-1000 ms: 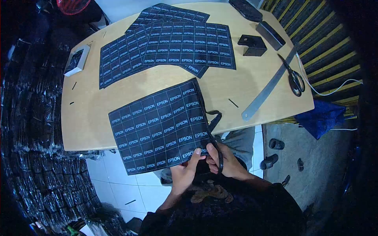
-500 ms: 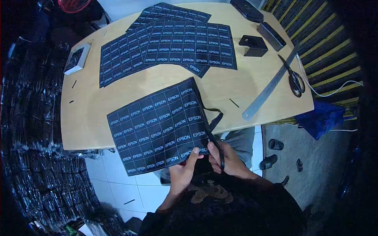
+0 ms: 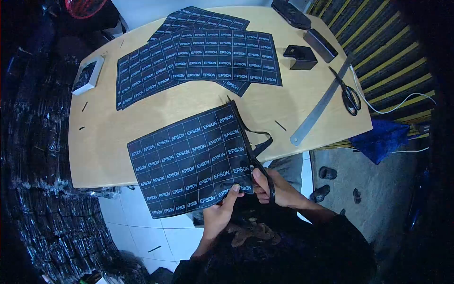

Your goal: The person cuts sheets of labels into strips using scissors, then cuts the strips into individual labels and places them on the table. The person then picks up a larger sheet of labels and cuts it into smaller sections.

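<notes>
A black sheet of labels (image 3: 184, 156) printed EPSON in a grid lies over the table's front edge, tilted toward me. My left hand (image 3: 219, 213) pinches its lower edge, thumb on top. In my right hand (image 3: 279, 188) is a pair of black-handled scissors (image 3: 271, 186), fingers wrapped round the handles. The blades run along the sheet's right edge, and a tip pokes out past its top corner. A thin black strip (image 3: 265, 146) curls off beside that edge. Whether the blades are fully closed is hard to see.
More EPSON sheets (image 3: 227, 54) overlap at the back of the wooden table (image 3: 189, 102). On the right lie a steel ruler (image 3: 314, 111), a second pair of scissors (image 3: 350, 97) and black blocks (image 3: 302, 57). A white box (image 3: 88, 75) sits at left. Plastic-wrapped stacks (image 3: 56, 227) stand beside the table.
The scissors have turned slightly, and a tip now shows beyond the sheet's top corner. The sheet and both hands sit a little lower in view; the camera has shifted slightly.
</notes>
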`<state>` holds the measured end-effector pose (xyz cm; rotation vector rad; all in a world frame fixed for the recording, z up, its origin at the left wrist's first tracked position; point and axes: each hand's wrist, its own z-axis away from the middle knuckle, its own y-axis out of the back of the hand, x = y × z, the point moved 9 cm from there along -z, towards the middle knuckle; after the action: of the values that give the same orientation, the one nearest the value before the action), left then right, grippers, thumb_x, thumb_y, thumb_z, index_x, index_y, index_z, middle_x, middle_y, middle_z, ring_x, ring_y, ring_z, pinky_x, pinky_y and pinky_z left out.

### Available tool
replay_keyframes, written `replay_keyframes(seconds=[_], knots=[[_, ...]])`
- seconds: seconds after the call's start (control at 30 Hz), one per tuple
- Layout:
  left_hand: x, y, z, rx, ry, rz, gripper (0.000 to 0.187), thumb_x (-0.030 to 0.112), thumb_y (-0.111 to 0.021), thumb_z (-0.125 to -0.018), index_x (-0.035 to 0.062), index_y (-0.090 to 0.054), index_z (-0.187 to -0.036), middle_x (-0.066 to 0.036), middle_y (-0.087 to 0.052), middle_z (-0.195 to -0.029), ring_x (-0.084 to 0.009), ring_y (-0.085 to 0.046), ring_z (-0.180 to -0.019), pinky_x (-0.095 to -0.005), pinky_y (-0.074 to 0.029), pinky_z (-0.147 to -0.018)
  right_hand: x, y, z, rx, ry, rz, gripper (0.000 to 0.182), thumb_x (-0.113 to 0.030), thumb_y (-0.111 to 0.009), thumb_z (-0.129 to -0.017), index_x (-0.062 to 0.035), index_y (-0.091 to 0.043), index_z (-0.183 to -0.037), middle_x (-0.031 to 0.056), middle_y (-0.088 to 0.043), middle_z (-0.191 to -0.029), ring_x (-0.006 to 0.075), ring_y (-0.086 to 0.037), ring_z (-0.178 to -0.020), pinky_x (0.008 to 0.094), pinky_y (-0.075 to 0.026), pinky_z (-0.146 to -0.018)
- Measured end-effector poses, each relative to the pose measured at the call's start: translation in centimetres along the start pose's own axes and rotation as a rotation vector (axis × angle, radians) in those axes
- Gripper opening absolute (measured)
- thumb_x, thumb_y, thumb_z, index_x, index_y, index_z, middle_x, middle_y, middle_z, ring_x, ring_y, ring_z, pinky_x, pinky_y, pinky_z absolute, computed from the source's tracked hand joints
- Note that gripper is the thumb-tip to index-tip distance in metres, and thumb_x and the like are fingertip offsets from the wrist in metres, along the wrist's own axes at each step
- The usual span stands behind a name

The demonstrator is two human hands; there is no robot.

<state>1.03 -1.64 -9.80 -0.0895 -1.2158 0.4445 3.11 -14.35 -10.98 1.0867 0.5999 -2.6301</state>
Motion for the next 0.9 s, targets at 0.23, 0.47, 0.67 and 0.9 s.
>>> replay_keyframes(seconds=[0.23, 0.47, 0.67, 0.9], knots=[[0.0, 0.3, 0.4, -0.035, 0.005, -0.096, 0.016, 0.000, -0.059, -0.083, -0.0040, -0.055, -0.098, -0.010, -0.061, -0.088, -0.0153, -0.060, -0.072, -0.0269, -0.051, -0.065, -1.1, 0.0, -0.5, 0.015, 0.022, 0.005, 0.047, -0.050, -0.041, -0.090, -0.0036, -0.044, -0.096, -0.0046, -0.034, -0.056, 0.0050, -0.035, -0.042, 0.0212, -0.029, -0.038], [0.2, 0.4, 0.3, -0.034, 0.025, -0.070, 0.015, 0.000, -0.059, -0.082, -0.0039, -0.056, -0.096, -0.009, -0.062, -0.086, -0.0138, -0.060, -0.072, -0.0257, -0.051, -0.065, -1.9, 0.0, -0.5, 0.045, 0.034, 0.043, 0.047, -0.048, -0.041, -0.091, -0.0016, -0.044, -0.100, -0.0039, -0.034, -0.052, 0.0070, -0.037, -0.040, 0.0224, -0.033, -0.036], [0.0, 0.7, 0.1, -0.037, 0.000, -0.098, 0.015, 0.000, -0.060, -0.082, -0.0037, -0.056, -0.096, -0.008, -0.062, -0.086, -0.0142, -0.060, -0.072, -0.0259, -0.051, -0.066, -2.6, 0.2, -0.6, 0.099, 0.060, 0.135, 0.041, -0.044, -0.042, -0.092, -0.0034, -0.042, -0.091, -0.0024, -0.035, -0.051, 0.0083, -0.039, -0.038, 0.0238, -0.035, -0.035], [-1.8, 1.4, -0.6, 0.031, 0.067, 0.067, 0.021, 0.002, -0.061, -0.082, -0.0030, -0.055, -0.101, -0.009, -0.060, -0.093, -0.0158, -0.059, -0.077, -0.0285, -0.052, -0.066, -2.6, 0.8, -0.7, 0.087, 0.077, 0.168, 0.036, -0.038, -0.045, -0.092, -0.0029, -0.043, -0.097, -0.0031, -0.034, -0.052, 0.0069, -0.037, -0.038, 0.0220, -0.034, -0.034]])
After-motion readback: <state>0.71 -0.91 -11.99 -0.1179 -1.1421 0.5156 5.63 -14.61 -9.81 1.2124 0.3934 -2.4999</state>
